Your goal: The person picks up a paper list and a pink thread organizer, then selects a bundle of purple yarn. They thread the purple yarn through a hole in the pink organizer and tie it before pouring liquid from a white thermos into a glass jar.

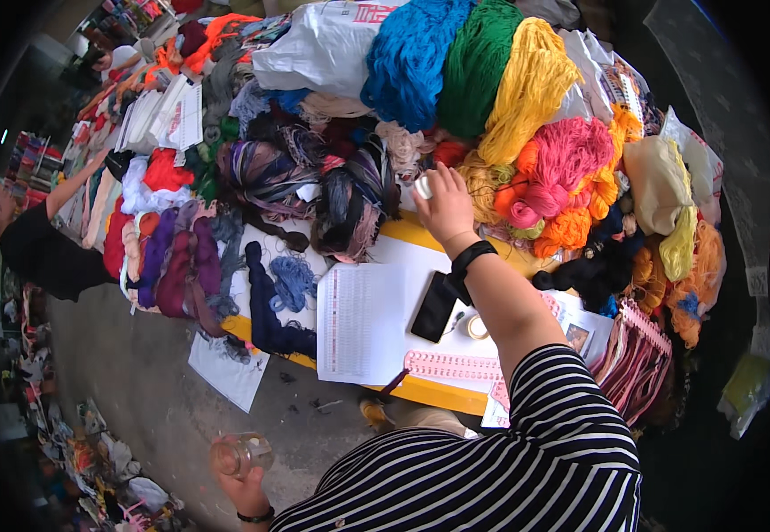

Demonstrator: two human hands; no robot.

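Observation:
My left hand (pixel 243 489) is low on the left, away from the table, its fingers closed round a clear glass jar (pixel 259 450). The jar's open-looking rim faces up; its contents I cannot make out. My right hand (pixel 449 211) reaches over the table and pinches a small white round cap (pixel 423 187). Beside that hand lie dark striped yarn bundles (pixel 349 199) on one side and tan yarn (pixel 480 184) on the other. Below my right wrist are a black smartphone (pixel 435 307), a roll of tape (pixel 477 328) and a printed sheet (pixel 358 321).
Blue (pixel 416 62), green (pixel 480 66) and yellow skeins (pixel 531 84) are heaped at the back. Pink yarn (pixel 571 155) lies right, purple skeins (pixel 176 262) left. A pink punched strip (pixel 452 365) lies by the near edge. Another person (pixel 57 248) reaches in from the left.

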